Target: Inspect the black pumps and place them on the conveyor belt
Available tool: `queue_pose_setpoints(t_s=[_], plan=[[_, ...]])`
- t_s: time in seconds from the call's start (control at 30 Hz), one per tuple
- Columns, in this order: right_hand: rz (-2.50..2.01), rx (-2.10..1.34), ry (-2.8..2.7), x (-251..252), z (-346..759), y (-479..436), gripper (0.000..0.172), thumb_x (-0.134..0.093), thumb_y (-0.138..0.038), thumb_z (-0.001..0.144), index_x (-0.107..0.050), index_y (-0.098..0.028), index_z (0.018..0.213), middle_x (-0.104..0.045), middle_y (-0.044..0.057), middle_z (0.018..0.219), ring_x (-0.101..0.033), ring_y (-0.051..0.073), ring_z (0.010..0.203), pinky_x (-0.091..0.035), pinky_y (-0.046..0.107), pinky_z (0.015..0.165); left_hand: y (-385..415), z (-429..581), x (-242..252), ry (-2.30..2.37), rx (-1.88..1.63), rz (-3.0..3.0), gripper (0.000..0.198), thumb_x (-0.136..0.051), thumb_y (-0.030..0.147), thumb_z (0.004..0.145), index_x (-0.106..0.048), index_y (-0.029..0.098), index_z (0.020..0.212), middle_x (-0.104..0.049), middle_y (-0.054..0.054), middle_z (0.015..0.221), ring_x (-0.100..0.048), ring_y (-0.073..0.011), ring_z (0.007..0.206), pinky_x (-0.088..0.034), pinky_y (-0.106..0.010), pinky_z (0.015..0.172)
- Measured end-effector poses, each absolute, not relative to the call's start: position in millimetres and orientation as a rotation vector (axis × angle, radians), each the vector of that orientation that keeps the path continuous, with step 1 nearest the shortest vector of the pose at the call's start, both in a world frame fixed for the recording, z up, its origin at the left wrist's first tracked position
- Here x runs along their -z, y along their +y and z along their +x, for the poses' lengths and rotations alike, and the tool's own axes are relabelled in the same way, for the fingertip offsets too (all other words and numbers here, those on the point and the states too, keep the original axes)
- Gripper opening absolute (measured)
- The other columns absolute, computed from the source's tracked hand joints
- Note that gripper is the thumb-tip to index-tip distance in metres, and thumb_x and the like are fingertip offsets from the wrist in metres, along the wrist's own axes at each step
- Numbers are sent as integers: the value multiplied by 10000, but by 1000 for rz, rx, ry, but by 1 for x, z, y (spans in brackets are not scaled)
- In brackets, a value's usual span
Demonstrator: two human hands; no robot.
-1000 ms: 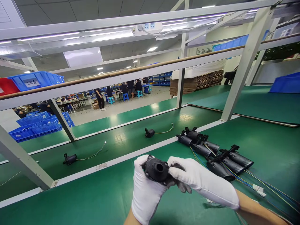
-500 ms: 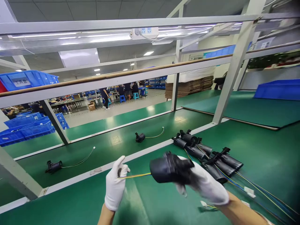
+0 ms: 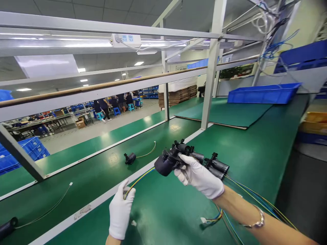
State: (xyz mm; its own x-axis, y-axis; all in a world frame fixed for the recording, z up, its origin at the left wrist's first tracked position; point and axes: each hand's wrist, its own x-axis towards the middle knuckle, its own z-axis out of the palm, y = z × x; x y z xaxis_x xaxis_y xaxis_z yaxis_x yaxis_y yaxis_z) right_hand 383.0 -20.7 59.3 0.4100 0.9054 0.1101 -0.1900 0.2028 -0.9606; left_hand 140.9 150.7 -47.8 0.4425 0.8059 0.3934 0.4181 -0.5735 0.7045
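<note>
My right hand [image 3: 200, 177], in a white glove, grips a black cylindrical pump [image 3: 167, 162] and holds it in the air above the green bench. A yellow and blue wire [image 3: 140, 179] runs from the pump down to my left hand [image 3: 120, 211], which pinches it between gloved fingers. Just behind my right hand lie several more black pumps [image 3: 216, 166] with coloured leads trailing toward me.
A green conveyor belt [image 3: 97, 170] beyond a white rail carries a pump with a wire [image 3: 129, 158] and another pump [image 3: 6, 227] at far left. A blue bin [image 3: 263, 93] stands at back right, a metal frame post [image 3: 211, 75] ahead. People work in the distance.
My view has swung right. My right hand carried the pump up and away toward the pile. My left hand stays pinched on the wire, now lower and nearer me.
</note>
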Motion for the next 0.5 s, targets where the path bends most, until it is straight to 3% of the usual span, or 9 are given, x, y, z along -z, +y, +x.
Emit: queue_pose_setpoints(t_s=[0.1, 0.17, 0.27, 0.4, 0.5], plan=[[-1236, -632, -927, -96, 423, -27, 469, -565, -657, 836, -537, -192, 784, -666, 51, 639, -634, 169, 514, -546, 263, 477, 158, 186, 84, 1092, -887, 2338, 724, -530, 444, 880, -349, 74, 1476, -666, -188, 1229, -665, -272, 1079, -538, -407, 920], [-1364, -407, -985, -128, 463, -24, 414, -534, -600, 902, -529, -188, 859, -701, 64, 732, -663, 177, 605, -572, 287, 591, 158, 214, 107, 1055, -862, 2402, 688, -545, 404, 853, -430, 43, 1428, -620, -234, 1309, -612, -328, 1184, -492, -471, 1003], [-1640, -84, -1033, -175, 535, -2, 219, -501, -357, 1009, -536, -148, 950, -719, 77, 873, -690, 163, 768, -537, 319, 807, 152, 241, 130, 955, -827, 2481, 588, -583, 373, 820, -574, 76, 1328, -626, -216, 1323, -569, -364, 1244, -422, -525, 1088], [-2044, 223, -1049, -204, 630, 53, 256, -612, -312, 979, -607, -119, 1148, -664, 100, 1134, -636, 238, 1049, -488, 465, 958, 149, 253, 148, 818, -814, 2700, 495, -536, 382, 876, -634, 120, 1285, -663, -176, 1291, -612, -359, 1201, -486, -534, 1035], [-2288, 286, -1097, -186, 684, 96, 303, -624, -331, 978, -616, -143, 1216, -621, 100, 1249, -607, 261, 1125, -489, 493, 978, 155, 259, 161, 848, -901, 2838, 417, -567, 308, 847, -687, 158, 1217, -704, -148, 1227, -661, -353, 1123, -545, -510, 959]])
